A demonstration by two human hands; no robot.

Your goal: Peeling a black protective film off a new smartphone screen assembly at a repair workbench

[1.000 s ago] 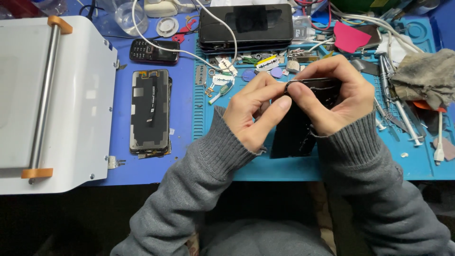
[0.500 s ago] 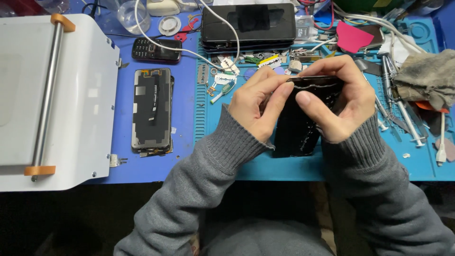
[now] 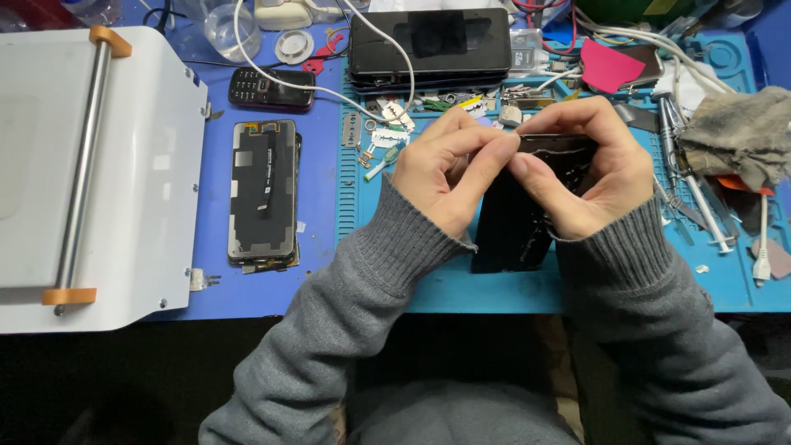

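The phone (image 3: 517, 222) is held over the blue mat (image 3: 461, 284) on the bench, between both hands. Since a second ago it has hardly shifted: the left hand (image 3: 445, 177) and right hand (image 3: 589, 177) have only drawn closer at its top edge, fingertips now meeting there, so the work looks centred on that edge. Both sets of fingers are closed on the phone. Its long axis runs near-upright, top end away from the person, leaning slightly right.

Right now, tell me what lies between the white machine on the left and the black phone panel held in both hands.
In the head view, a dismantled dark phone screen lies face-down on the blue mat between them.
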